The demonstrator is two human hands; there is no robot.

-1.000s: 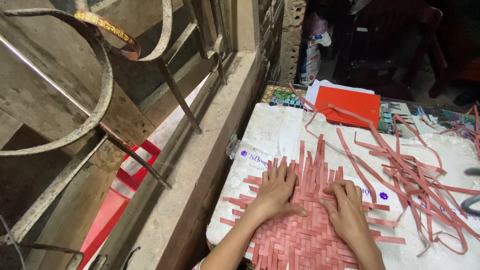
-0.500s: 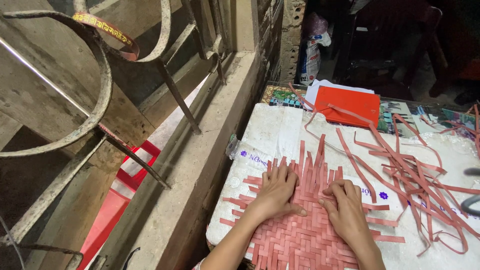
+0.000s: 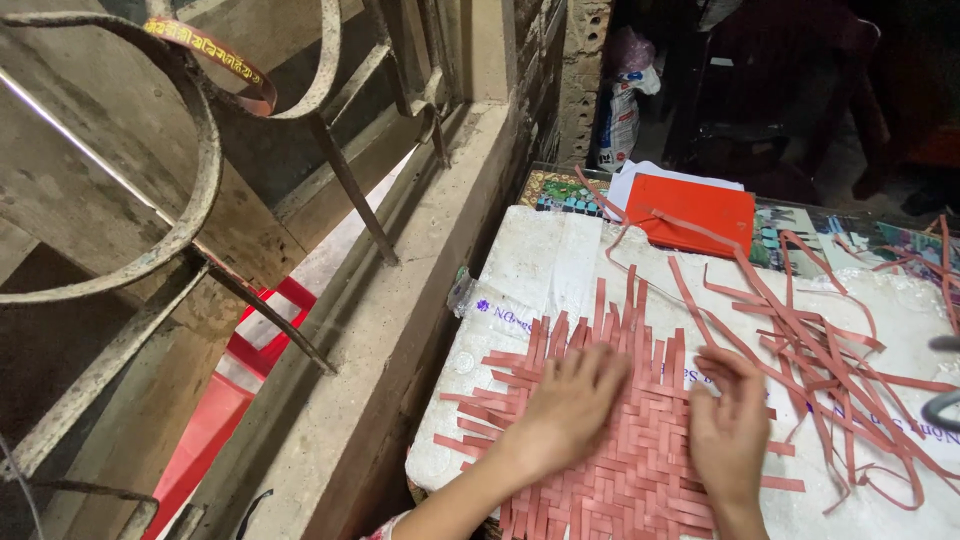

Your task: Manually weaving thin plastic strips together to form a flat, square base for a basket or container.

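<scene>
Red woven mat (image 3: 630, 470): near edge of white board (image 3: 520, 260).
Left hand (image 3: 565, 415): flat, fingers spread, pressing.
Right hand (image 3: 730, 425): flat, holding nothing; loose strips (image 3: 850, 350) just right.

Woven mat (image 3: 610, 450) salmon-red, checkered weave; loose strips (image 3: 840, 350) same red; folder (image 3: 700, 212) orange-red; board (image 3: 540, 260) white.

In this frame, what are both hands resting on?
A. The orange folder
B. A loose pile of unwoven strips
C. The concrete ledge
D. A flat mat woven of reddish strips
D: the left hand and the right hand both lie flat, palm down, on the woven mat of reddish strips, while the loose strips and the orange folder lie farther off, untouched.
</scene>
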